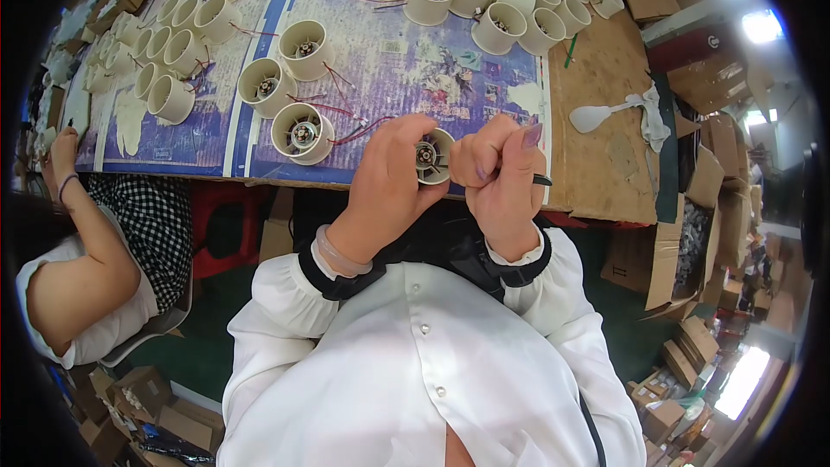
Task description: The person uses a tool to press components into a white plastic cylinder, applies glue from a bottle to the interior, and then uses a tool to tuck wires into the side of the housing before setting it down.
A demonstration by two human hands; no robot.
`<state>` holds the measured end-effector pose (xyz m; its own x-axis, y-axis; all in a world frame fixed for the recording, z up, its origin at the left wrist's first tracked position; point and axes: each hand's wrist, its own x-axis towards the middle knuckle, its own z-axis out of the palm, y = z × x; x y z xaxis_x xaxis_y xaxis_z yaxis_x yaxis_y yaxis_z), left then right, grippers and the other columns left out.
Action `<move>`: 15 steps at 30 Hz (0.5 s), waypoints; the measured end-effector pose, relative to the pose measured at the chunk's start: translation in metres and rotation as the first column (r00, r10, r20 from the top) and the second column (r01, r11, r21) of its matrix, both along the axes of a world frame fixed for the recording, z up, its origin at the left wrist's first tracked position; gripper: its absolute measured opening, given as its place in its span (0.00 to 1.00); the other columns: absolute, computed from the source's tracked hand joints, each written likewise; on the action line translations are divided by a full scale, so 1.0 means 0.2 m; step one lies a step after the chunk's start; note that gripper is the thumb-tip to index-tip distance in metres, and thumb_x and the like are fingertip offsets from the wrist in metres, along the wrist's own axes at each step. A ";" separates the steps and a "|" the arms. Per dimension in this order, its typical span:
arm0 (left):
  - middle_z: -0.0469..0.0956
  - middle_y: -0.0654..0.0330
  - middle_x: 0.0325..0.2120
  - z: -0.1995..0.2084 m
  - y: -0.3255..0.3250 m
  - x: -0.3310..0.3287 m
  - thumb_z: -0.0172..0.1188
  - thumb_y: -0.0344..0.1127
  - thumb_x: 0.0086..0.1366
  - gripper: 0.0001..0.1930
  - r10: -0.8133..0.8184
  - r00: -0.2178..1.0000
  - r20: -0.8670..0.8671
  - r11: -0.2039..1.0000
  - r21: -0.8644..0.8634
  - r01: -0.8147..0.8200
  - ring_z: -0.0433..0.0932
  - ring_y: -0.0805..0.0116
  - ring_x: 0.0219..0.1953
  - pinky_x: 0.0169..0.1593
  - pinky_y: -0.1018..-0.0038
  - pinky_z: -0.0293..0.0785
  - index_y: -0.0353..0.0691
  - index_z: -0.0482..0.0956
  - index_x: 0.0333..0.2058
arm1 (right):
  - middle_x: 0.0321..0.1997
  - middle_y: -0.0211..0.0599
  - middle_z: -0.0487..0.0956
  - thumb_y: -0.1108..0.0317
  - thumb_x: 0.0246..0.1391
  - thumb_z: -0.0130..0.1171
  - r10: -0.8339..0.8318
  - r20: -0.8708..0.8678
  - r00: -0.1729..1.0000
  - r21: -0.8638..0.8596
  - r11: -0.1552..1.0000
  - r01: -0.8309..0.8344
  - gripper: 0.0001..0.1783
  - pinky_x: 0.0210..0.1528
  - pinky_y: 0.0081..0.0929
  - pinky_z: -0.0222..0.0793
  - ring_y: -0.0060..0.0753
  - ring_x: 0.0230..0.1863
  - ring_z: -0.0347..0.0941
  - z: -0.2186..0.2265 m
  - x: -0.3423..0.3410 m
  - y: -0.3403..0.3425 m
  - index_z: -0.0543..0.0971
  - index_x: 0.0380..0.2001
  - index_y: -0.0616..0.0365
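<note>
Cream cup [442,158] sits near me on the tabletop [605,175]; my left fingers [405,133] grip it, my right fingers [478,154] clench a dark handle [542,180].

cups [304,137] crowding left, cardboard [598,168] open right

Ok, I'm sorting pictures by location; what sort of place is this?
Probably an assembly workshop: many wired cream cups stand on the worktable, a co-worker sits alongside, and cardboard boxes are stacked around.
</note>
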<state>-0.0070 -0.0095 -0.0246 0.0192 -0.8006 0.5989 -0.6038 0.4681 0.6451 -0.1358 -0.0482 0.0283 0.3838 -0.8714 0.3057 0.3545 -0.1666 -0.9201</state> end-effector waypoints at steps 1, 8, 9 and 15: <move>0.71 0.48 0.44 0.00 0.00 0.00 0.70 0.23 0.38 0.37 0.002 1.000 -0.001 1.000 0.001 -0.002 0.72 0.46 0.44 0.48 0.61 0.70 0.36 0.64 0.50 | 0.12 0.25 0.53 0.46 0.68 0.30 0.011 0.002 1.000 -0.007 1.000 -0.011 0.28 0.19 0.24 0.42 0.20 0.15 0.44 0.00 -0.01 0.00 0.59 0.21 0.55; 0.71 0.49 0.44 0.01 0.00 0.00 0.70 0.23 0.38 0.37 0.008 1.000 -0.001 1.000 -0.017 -0.008 0.72 0.46 0.44 0.48 0.61 0.70 0.36 0.64 0.50 | 0.14 0.26 0.54 0.46 0.68 0.30 0.006 -0.009 1.000 -0.003 1.000 -0.006 0.28 0.20 0.24 0.43 0.20 0.16 0.45 -0.01 0.00 0.00 0.59 0.21 0.55; 0.71 0.49 0.44 0.01 0.00 0.00 0.70 0.23 0.38 0.37 0.010 1.000 0.001 1.000 -0.016 -0.010 0.72 0.46 0.44 0.48 0.61 0.70 0.36 0.64 0.50 | 0.14 0.26 0.54 0.46 0.68 0.30 0.013 -0.010 1.000 -0.002 1.000 -0.013 0.28 0.21 0.24 0.43 0.20 0.16 0.45 0.00 0.00 0.00 0.59 0.21 0.55; 0.71 0.49 0.44 -0.01 -0.01 0.00 0.70 0.23 0.38 0.37 0.006 1.000 -0.017 1.000 -0.019 -0.006 0.72 0.46 0.44 0.47 0.61 0.70 0.36 0.64 0.50 | 0.16 0.26 0.55 0.46 0.68 0.31 0.049 -0.048 0.998 0.002 0.999 -0.049 0.28 0.21 0.24 0.44 0.21 0.16 0.46 0.00 0.00 -0.01 0.60 0.21 0.55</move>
<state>-0.0078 -0.0109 -0.0259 0.0344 -0.7891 0.6133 -0.5956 0.4766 0.6466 -0.1355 -0.0498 0.0275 0.4407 -0.8511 0.2852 0.3174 -0.1495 -0.9364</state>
